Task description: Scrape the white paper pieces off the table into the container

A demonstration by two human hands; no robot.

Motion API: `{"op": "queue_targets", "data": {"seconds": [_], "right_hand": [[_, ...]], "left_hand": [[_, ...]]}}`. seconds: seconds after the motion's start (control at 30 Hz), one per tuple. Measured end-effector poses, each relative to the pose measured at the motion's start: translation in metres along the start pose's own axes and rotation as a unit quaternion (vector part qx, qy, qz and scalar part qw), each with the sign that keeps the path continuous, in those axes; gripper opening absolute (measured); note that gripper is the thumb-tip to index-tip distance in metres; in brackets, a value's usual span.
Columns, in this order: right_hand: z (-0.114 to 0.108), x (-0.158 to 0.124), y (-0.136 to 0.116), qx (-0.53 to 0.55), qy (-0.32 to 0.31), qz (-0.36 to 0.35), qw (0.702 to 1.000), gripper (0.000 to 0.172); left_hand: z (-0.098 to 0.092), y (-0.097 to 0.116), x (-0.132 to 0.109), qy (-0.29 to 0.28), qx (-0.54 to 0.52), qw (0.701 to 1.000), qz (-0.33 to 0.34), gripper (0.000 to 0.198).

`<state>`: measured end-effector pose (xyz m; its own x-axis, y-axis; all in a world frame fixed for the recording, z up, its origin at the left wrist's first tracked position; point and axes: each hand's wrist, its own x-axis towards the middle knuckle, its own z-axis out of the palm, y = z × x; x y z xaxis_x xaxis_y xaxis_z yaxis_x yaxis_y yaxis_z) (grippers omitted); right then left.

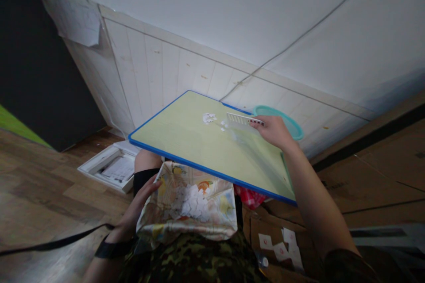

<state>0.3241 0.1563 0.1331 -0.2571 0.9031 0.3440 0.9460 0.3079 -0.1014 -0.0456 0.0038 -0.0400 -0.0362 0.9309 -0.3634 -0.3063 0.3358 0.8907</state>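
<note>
My right hand (272, 130) reaches over a green board with a blue rim (159, 148) and is closed on a flat white ruler-like strip (239, 119). The strip's far end points at a small heap of white paper bits (209, 118) on the board. My left hand (142, 201) rests against the left edge of a patterned cloth (219, 221) spread on my lap. Its fingers are curled around the cloth's edge. A pile of white paper bits (192, 201) lies in the cloth.
A teal bowl (294, 126) sits behind the board by the white panelled wall. A white flat box (109, 168) lies on the wooden floor at left. Cardboard boxes (372, 177) fill the right side. White stickers (282, 245) lie near my right knee. A black strap (49, 244) crosses the floor.
</note>
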Motion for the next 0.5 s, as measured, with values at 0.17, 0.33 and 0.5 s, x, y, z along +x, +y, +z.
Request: {"op": "queue_targets", "data": {"seconds": [0.17, 0.33, 0.5], "right_hand": [[0.000, 0.001, 0.001, -0.021, -0.008, 0.007, 1.000, 0.031], [0.000, 0.004, -0.004, -0.015, 0.016, 0.009, 1.000, 0.031], [0.005, 0.008, -0.013, -0.008, -0.004, -0.008, 1.000, 0.031]], "left_hand": [[0.001, 0.003, -0.002, 0.017, 0.030, 0.999, -0.007, 0.064], [0.001, 0.003, 0.000, 0.007, 0.027, 1.000, 0.002, 0.065], [0.001, 0.003, 0.000, -0.001, 0.000, 0.999, -0.032, 0.069]]}}
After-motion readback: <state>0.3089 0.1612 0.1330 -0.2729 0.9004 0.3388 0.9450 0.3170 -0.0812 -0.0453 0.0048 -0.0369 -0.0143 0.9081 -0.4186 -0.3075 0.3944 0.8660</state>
